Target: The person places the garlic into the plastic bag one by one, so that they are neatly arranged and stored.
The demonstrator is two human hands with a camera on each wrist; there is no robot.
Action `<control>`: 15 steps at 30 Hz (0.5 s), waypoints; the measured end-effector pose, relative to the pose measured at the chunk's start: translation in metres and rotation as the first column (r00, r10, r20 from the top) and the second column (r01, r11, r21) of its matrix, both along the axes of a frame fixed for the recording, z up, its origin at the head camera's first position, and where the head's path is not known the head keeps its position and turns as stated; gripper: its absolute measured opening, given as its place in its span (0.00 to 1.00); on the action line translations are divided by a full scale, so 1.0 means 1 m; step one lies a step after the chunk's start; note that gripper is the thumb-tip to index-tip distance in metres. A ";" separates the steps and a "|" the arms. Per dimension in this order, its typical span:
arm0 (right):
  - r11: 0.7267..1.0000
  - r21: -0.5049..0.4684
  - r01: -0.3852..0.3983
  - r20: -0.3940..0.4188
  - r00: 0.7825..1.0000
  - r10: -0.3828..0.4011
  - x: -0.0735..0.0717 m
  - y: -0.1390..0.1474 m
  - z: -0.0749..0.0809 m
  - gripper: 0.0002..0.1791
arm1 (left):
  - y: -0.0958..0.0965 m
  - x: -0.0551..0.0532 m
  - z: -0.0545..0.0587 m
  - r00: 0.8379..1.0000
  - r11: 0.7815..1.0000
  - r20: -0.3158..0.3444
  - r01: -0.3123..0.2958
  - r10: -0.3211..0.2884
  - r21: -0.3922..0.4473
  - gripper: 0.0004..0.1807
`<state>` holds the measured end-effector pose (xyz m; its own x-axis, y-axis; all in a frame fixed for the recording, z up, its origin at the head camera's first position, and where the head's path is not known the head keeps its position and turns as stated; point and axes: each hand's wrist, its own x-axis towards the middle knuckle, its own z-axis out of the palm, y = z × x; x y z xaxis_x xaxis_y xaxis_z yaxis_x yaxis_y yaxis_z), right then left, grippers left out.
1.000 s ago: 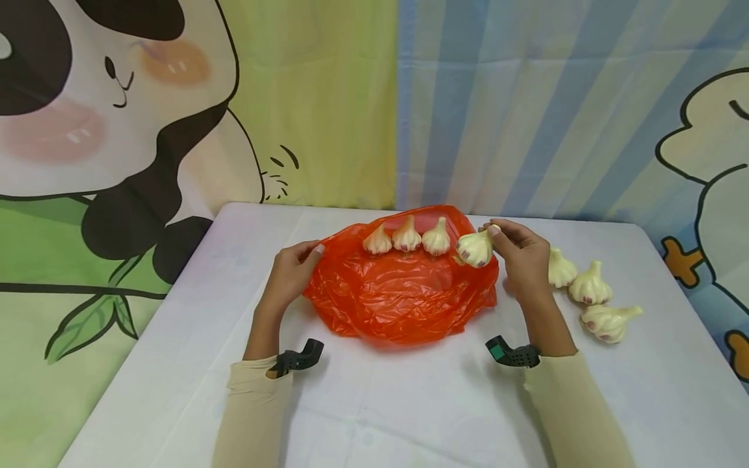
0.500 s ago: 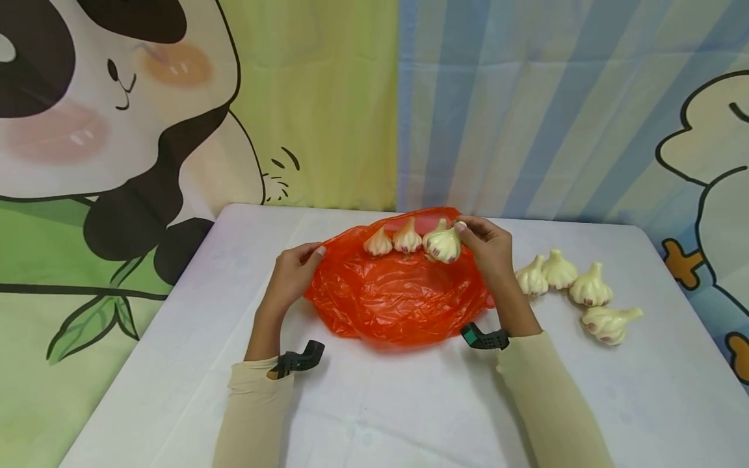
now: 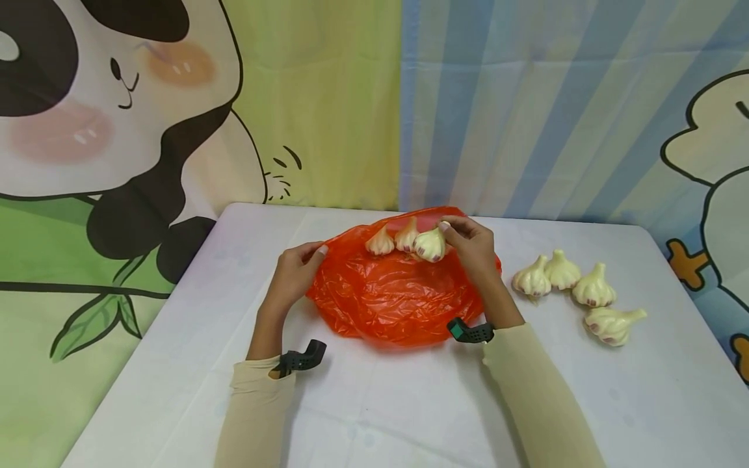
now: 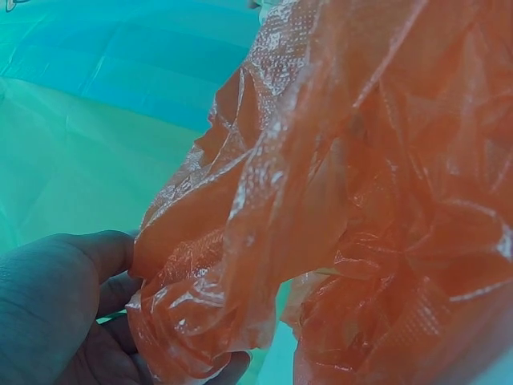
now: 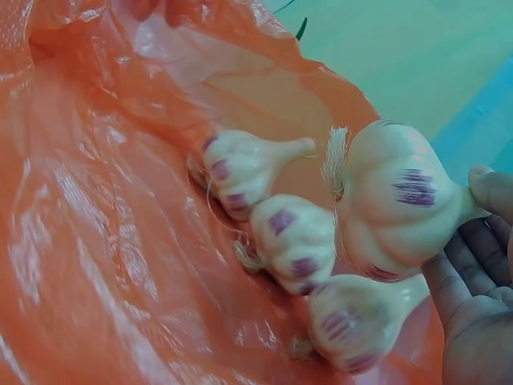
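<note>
A red plastic bag (image 3: 404, 292) lies spread on the table with its mouth towards me. My left hand (image 3: 295, 273) pinches the bag's left edge; in the left wrist view the crinkled film (image 4: 200, 273) passes between thumb and fingers. My right hand (image 3: 475, 250) holds a garlic bulb (image 3: 430, 246) by its stem, over the bag's opening. Beneath it, in the right wrist view, three more bulbs sit in a row inside: a far bulb (image 5: 240, 172), a middle bulb (image 5: 292, 241) and a near bulb (image 5: 357, 321). The held bulb mostly hides one of them in the head view.
To the right of the bag several garlic bulbs (image 3: 593, 286) lie on the white table (image 3: 374, 409). A printed curtain (image 3: 333, 104) hangs behind the table's back edge. Both wrists wear black camera mounts (image 3: 301, 356).
The right hand has carried its garlic bulb leftwards, from the bag's right rim to over the row inside. The left hand keeps its pinch on the bag's edge.
</note>
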<state>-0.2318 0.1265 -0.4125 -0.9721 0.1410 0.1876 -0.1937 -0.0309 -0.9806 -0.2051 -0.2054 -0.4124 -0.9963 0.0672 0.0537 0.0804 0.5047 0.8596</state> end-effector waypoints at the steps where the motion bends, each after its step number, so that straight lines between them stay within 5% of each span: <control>1: 1.000 0.003 -0.005 0.007 1.000 0.005 0.000 -0.002 0.001 0.18 | 0.000 0.000 0.000 1.000 1.000 0.001 0.000 0.000 0.002 0.26; 9: 0.997 0.016 -0.076 0.088 0.993 0.075 0.004 -0.026 0.010 0.18 | 0.001 0.000 0.000 1.000 1.000 0.006 0.000 0.000 0.001 0.27; 15: 0.995 0.011 -0.095 0.083 0.992 0.094 -0.007 -0.044 -0.009 0.18 | 0.000 0.000 0.001 1.000 1.000 0.003 -0.004 0.004 0.008 0.26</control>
<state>-0.2386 0.0830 -0.4214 -0.9931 0.0455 0.1077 -0.1091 -0.0306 -0.9936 -0.2048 -0.2049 -0.4118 -0.9967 0.0623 0.0517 0.0759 0.4977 0.8640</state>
